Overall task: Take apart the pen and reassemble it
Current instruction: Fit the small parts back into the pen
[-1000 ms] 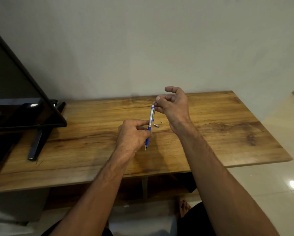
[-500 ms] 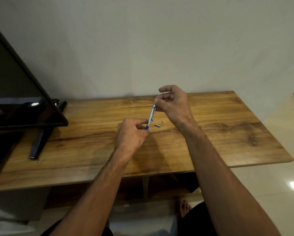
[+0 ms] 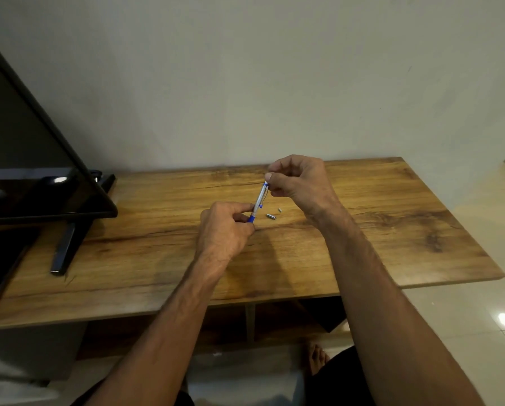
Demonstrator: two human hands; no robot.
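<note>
The pen (image 3: pixel 259 201) is held tilted above the middle of the table (image 3: pixel 391 230), blue grip end low and clear barrel rising toward the far right. The left hand (image 3: pixel 224 227) is closed around the blue lower end; the right hand (image 3: pixel 299 183) pinches the top end between thumb and fingertips. Two small loose parts lie on the wood just beside the pen: a short grey sleeve (image 3: pixel 270 215) and a tiny pale piece (image 3: pixel 280 210). So the pen looks partly taken apart, with work going on at its top; whether a part is coming off or going on, I cannot tell. The next move likely calls for a steady lower hand, a fine twist or pull above, and keeping the loose bits from rolling. A television (image 3: pixel 40 159) stands well apart at the left.
</note>
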